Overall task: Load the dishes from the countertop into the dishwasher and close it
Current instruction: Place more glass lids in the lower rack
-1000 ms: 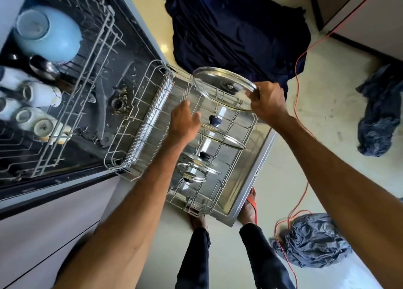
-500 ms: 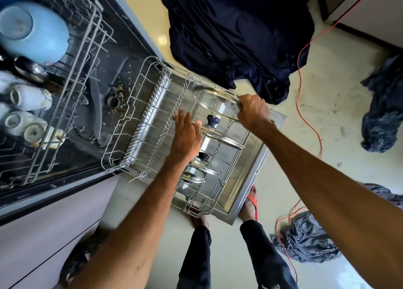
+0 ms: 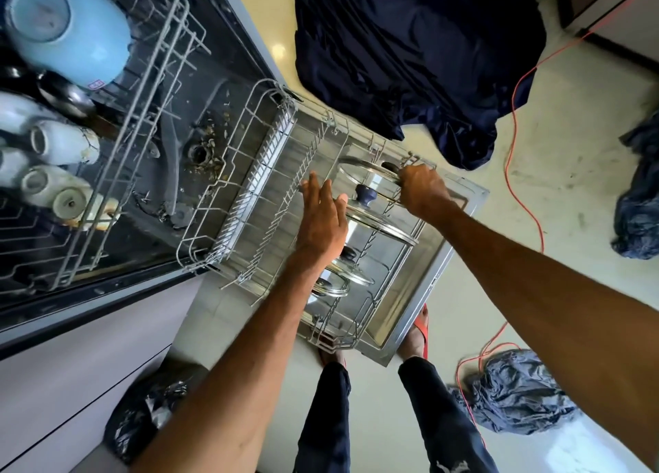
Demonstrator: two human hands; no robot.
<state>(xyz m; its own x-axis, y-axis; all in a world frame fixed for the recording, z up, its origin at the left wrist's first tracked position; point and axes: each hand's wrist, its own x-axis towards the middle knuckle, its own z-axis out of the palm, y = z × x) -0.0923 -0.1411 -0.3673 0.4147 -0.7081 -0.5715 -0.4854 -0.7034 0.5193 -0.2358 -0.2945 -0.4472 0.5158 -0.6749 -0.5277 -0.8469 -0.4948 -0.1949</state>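
Right hand has its grip closed on the metal rim of a round glass lid, which sits tilted at the far end of the wire lower rack, arm stretched out. Left hand hovers flat, fingers straight, holding nothing, beside a second lid with a dark blue knob. A small label on the pale blue bowl is unreadable.

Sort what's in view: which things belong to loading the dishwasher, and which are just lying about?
Job: glass lid gripped by the right hand; left hand; lower rack with racked lids; open door; blue bowl.
Lying about: navy cloth, orange cable, crumpled grey cloth.
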